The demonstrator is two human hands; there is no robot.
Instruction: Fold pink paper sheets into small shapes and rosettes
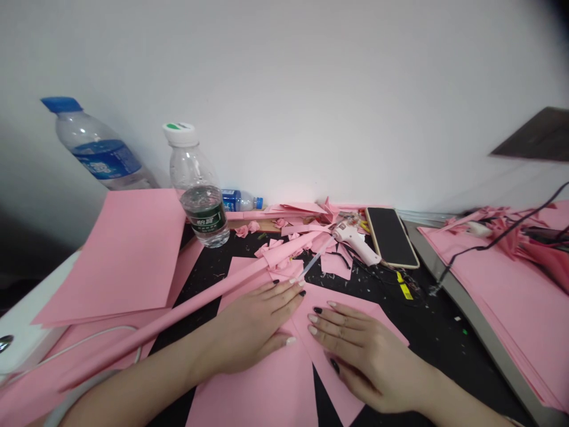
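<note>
The left hand lies open and flat, palm down, with the fingers stretched and a little spread. It grasps nothing; it only presses on the pink paper that lies on the black table. The right hand is also open and flat, palm down, and it rests on the same pink paper just beside the left hand. The fingertips of both hands point toward each other and are near, but they are apart.

The pink paper is directly under both palms and reaches out in front of the fingers. Between the two wrists a dark wedge of the table shows, so I cannot tell if it is one sheet or two.

A long rolled paper tube runs slanted past the left hand, just behind its fingers. Further back lie a glue gun and a phone, well apart from the hands. A small water bottle stands at the back left, beside a stack of pink sheets
</note>
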